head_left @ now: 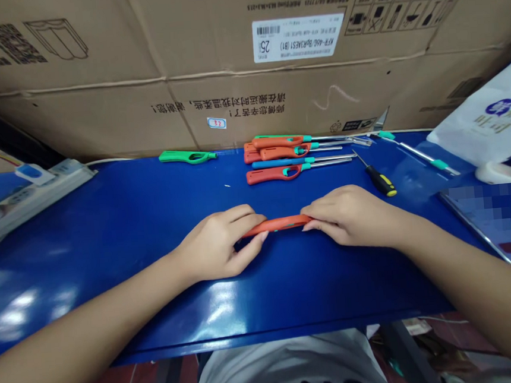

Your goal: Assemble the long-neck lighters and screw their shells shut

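We are holding a slim orange handle point(284, 223) nearly level and edge-on over the blue tabletop point(128, 220); it is running crosswise, showing small green patches point(290, 225), its ends partly hidden.

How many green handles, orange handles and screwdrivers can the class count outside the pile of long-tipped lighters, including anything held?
Green handle: 1
Orange handle, held between the left hand and the right hand: 1
Screwdriver: 1
Total: 3
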Available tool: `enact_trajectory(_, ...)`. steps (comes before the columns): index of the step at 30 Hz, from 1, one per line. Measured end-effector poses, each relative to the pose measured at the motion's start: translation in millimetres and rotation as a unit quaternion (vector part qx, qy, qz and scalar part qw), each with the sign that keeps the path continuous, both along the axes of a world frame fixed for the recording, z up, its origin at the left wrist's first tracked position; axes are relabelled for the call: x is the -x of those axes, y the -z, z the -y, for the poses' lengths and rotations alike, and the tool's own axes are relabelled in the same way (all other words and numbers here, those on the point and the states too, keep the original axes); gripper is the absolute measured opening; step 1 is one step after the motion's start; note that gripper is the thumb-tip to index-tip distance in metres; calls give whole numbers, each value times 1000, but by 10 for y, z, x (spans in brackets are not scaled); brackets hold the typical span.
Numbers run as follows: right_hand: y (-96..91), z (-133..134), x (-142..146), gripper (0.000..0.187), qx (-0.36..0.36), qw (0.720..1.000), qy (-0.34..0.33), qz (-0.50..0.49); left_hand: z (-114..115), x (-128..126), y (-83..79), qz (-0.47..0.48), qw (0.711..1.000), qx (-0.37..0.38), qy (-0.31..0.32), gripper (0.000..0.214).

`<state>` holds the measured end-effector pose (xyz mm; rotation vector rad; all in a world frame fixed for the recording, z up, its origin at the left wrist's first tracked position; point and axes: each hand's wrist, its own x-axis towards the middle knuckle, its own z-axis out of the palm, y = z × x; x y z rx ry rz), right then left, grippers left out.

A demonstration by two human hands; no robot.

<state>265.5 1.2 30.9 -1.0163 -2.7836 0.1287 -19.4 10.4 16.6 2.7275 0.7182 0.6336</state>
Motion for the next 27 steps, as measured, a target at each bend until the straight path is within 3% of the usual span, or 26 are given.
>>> enact_trajectory(6, 41, 20, 84, 34, -19, 1000, -2, 18, 18, -29, 33, -28, 999, -11, -15, 29)
enact_trajectory(14, -6, -70, -32, 31, -11, 1000, 18, 10, -32, 21, 55, -14, 998, -48, -23, 28)
enact_trajectory(21, 24, -23, 62, 33, 18, 999, -28, 13, 30, -24, 74, 1, 999, -53, 0, 26)
enact_trajectory(27, 108, 15, 85, 37, -62, 996, -60, -6, 51, -41, 95, 15, 999, -51, 1, 26)
